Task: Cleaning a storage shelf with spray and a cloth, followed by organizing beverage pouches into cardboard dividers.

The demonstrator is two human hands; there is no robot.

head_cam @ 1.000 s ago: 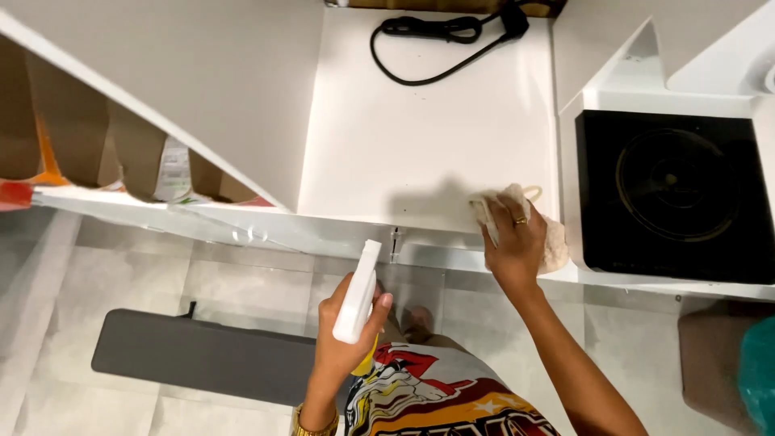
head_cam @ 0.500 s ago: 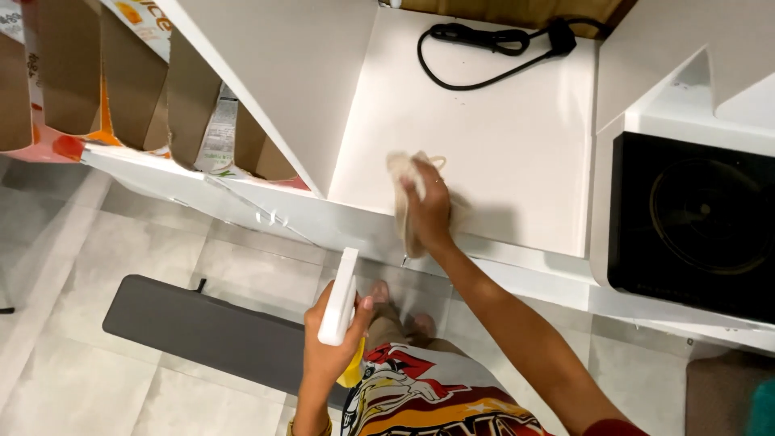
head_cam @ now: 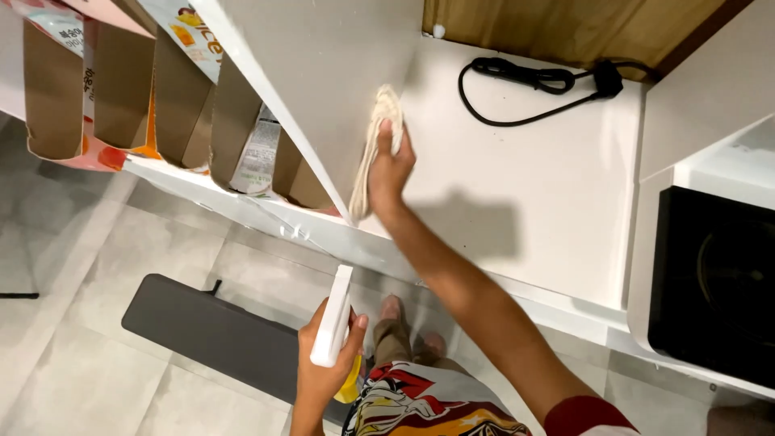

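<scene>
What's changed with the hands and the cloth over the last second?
The right hand carried the cream cloth from the shelf's front edge, near the black appliance, leftward and deeper, and now presses it against the white divider panel. The left hand kept its grip on the white spray bottle, held low in front of the shelf. The black cord lies as before.

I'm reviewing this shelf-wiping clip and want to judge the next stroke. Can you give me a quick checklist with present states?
1. Cloth in right hand, pressed to the white divider panel: ok.
2. Spray bottle in left hand, grip firm: ok.
3. Black cable lies apart from the cloth: ok.
4. Cardboard boxes sit behind the panel, out of the way: ok.
5. Panel wet: cannot tell.
</scene>
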